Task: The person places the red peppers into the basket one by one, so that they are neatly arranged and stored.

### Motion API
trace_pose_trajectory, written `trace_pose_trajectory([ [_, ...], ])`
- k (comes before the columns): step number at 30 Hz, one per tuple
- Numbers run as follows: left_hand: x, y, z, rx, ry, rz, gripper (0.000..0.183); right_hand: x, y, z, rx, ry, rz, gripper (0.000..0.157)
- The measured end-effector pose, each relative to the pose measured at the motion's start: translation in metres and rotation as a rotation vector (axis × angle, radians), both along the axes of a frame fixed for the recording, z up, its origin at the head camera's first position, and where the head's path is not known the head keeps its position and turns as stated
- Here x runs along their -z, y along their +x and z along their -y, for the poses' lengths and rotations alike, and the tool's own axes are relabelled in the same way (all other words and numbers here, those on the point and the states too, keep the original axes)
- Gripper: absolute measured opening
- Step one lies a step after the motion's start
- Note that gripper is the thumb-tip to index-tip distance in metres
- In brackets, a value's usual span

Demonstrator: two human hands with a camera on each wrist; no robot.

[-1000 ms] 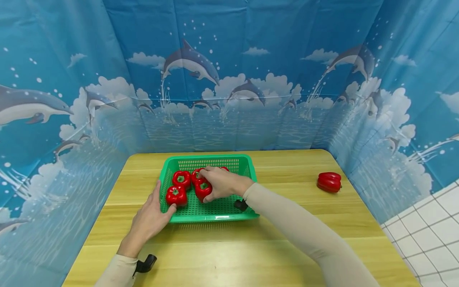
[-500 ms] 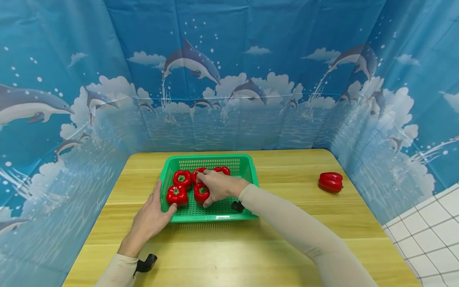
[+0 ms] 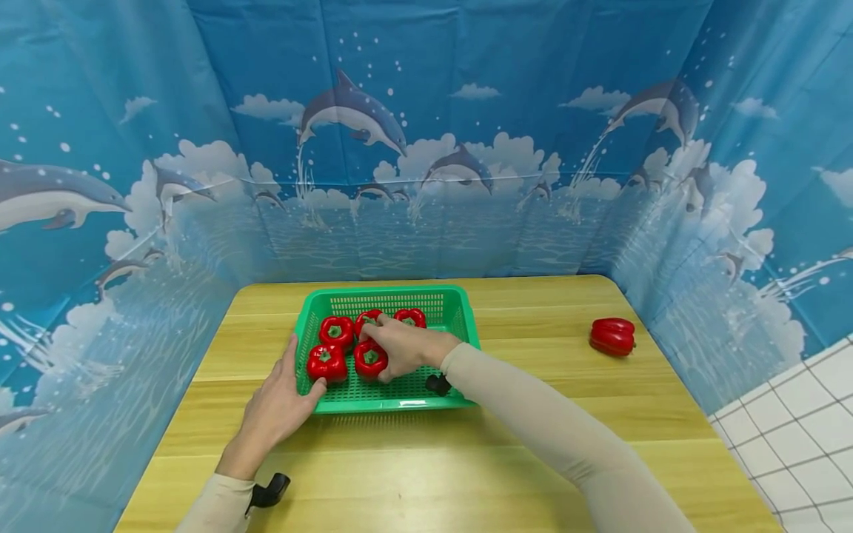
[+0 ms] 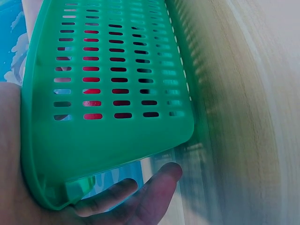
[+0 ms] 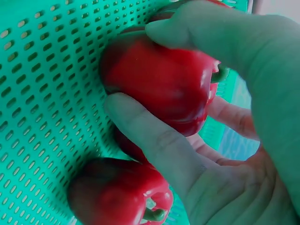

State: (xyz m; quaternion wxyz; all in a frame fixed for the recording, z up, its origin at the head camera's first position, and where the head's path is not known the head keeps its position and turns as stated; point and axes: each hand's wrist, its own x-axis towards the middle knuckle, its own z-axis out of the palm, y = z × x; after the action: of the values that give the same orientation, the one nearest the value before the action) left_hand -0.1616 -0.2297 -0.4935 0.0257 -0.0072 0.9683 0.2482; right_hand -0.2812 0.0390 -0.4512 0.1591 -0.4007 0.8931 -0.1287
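Observation:
In the head view, my right hand (image 3: 403, 346) reaches into a green plastic basket (image 3: 393, 406) and grips a red bell pepper (image 3: 369, 360). The right wrist view shows thumb and fingers on both sides of this bell pepper (image 5: 159, 79), its green stem facing the wrist. My left hand (image 3: 280, 403) holds the basket's near left corner, fingers along the outside of the left wall and thumb over the front rim. Another bell pepper (image 3: 327, 363) sits at the front left, beside the held one. Behind them stand a back-left pepper (image 3: 336, 332), a partly hidden middle pepper (image 3: 368, 320) and a pepper farther right (image 3: 411, 317).
One more red bell pepper (image 3: 612, 337) lies on its side on the wooden table (image 3: 533, 311), far right of the basket. A blue dolphin-print curtain (image 3: 426, 215) surrounds the table at the back and sides. White tiles (image 3: 800, 437) show at the lower right.
My right hand has moved the gripped bell pepper a little left, beside the front-left pepper. The back-right pepper has come more into view. The left hand stays at the basket's corner.

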Motion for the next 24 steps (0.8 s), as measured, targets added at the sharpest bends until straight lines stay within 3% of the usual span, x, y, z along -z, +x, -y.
trace_pose_trajectory([
  [12,0.0003,0.0,0.0001,0.0,0.0,-0.008,0.109,0.0069,-0.0002,-0.0017,0.039,-0.002,-0.046,0.075],
  [24,0.0016,-0.0002,0.0009,0.001,-0.002,-0.016,0.108,0.0051,-0.0011,-0.0011,0.028,-0.047,-0.022,0.07],
])
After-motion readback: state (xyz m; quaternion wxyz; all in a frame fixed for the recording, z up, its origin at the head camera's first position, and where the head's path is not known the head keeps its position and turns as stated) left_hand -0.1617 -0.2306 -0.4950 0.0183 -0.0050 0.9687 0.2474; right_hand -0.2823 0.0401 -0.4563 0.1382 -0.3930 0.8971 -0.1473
